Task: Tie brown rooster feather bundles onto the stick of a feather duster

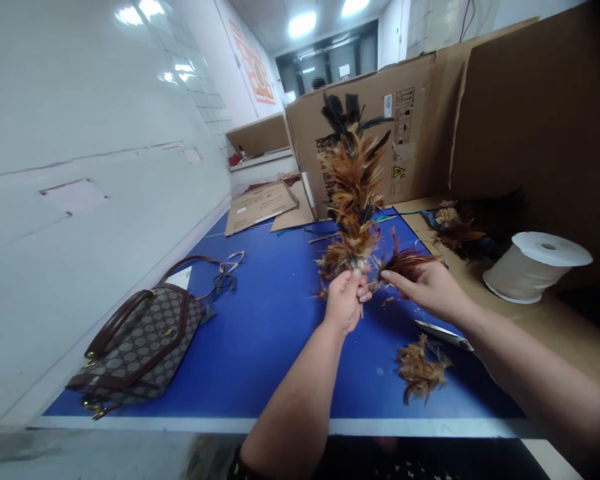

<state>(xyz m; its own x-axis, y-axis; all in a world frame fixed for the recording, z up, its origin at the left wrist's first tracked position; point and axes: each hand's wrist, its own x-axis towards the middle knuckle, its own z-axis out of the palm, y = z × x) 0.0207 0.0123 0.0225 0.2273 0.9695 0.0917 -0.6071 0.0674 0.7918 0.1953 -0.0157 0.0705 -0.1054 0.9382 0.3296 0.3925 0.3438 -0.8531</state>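
At the far left a patterned brown handbag (pixel 143 340) is lying on the blue surface (pixel 260 333), and beyond it flat cardboard pieces (pixel 260 203) are resting near the wall. Toward the middle the left hand (pixel 347 300) is closing its grip around the base of a tall feather plume (pixel 357 180), which is standing nearly upright above the surface, in front of a cardboard box. The plume is showing glossy black feathers at its tip, splaying outward; below them, shaggy layers of golden-brown and rust feathers are bristling all around, paling toward the base, and a thin stem end is poking out beneath the fist. Just to the right, a tuft of dark reddish-brown feathers (pixel 405 260) is sitting pinched in the grip of the right hand (pixel 433 290), its quill ends pointing toward the plume's base. Nearer the front edge, a loose tan feather bunch (pixel 423 370) is lying beside a metal blade (pixel 443 333). Farther right, a dark feather pile (pixel 460 230) and a white-ended spool (pixel 535 267) are resting on brown cardboard.
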